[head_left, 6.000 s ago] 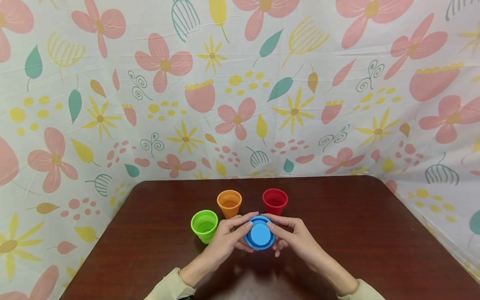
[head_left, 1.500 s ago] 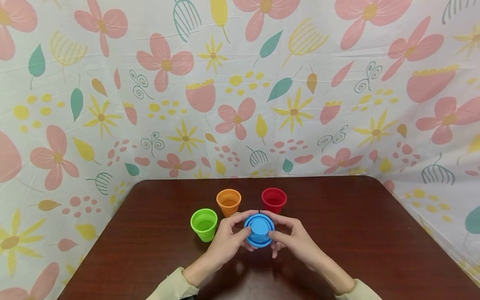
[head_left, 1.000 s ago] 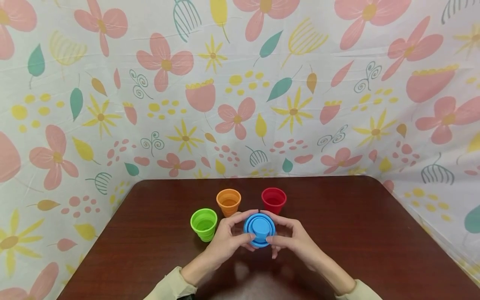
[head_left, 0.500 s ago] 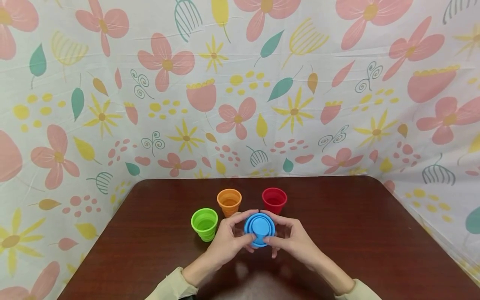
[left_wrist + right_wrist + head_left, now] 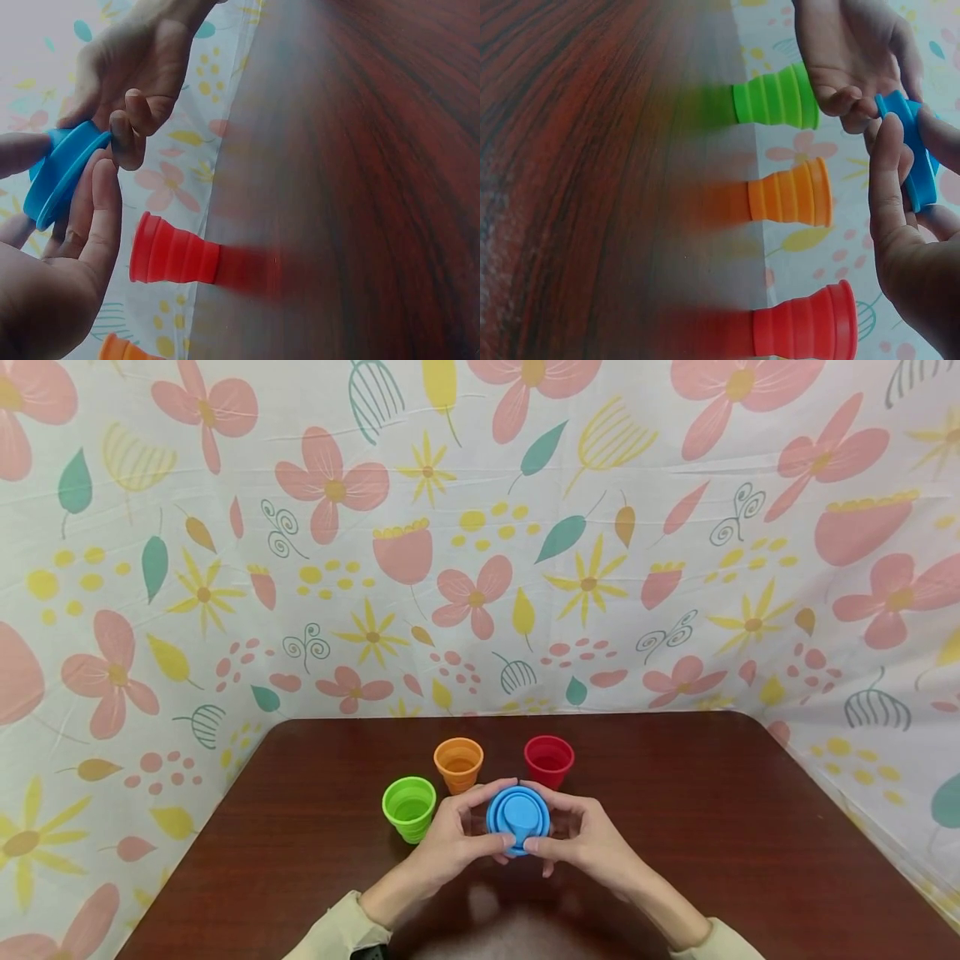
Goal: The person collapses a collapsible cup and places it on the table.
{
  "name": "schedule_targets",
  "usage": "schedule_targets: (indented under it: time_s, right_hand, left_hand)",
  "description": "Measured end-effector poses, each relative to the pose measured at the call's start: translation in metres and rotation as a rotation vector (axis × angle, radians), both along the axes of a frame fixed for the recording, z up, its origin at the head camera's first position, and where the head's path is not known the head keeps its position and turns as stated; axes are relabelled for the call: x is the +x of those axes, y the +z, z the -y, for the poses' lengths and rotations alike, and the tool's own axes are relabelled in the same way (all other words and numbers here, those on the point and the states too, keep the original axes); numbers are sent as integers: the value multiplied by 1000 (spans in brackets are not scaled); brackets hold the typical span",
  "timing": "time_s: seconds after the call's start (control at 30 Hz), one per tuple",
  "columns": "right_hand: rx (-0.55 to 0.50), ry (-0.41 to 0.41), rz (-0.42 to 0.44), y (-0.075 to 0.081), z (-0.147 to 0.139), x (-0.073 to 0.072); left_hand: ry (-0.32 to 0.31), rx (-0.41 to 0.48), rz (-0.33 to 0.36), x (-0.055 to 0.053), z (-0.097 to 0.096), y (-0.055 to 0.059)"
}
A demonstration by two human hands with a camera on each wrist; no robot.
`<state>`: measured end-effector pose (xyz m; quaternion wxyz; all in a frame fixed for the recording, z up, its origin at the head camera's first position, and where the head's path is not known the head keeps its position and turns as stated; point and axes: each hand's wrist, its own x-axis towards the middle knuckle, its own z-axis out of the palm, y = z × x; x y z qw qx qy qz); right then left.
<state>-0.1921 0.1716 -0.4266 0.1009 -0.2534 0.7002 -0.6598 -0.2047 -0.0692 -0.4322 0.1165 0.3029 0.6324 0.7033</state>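
Note:
A blue collapsible cup [image 5: 519, 810], mostly folded flat with its base toward the head camera, is held above the table between both hands. My left hand [image 5: 454, 839] grips its left side, thumb on the lower part of the folded base and fingers round the rim. On the other side my right hand [image 5: 588, 835] grips it the same way, the two thumbs close together. In the left wrist view the blue cup [image 5: 64, 176] shows edge-on as a shallow disc with a short raised base. The right wrist view shows the cup [image 5: 911, 150] pinched between thumbs and fingers.
Three unfolded ribbed cups stand upright on the dark wooden table [image 5: 705, 827]: green [image 5: 409, 810] by my left hand, orange [image 5: 459, 763] behind it, red [image 5: 549, 760] behind the blue cup. A floral cloth [image 5: 480, 543] hangs behind and along both sides.
Both thumbs have slid from the blue cup's sides down to the lower part of its base. The base now stands out and tilts slightly. The other cups have stayed in place.

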Motion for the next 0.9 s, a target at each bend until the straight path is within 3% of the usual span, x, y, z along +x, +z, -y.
schedule_targets:
  time_s: [0.2, 0.47, 0.9]
  right_hand:
    - [-4, -1, -8, -1, 1, 0]
    - [-15, -11, -4, 0, 3, 0]
    - [8, -91, 11, -1, 8, 0]
  left_hand:
    - [8, 2, -20, 0, -1, -1]
    - [65, -15, -32, 0, -4, -4]
    - [231, -87, -51, 6, -13, -1]
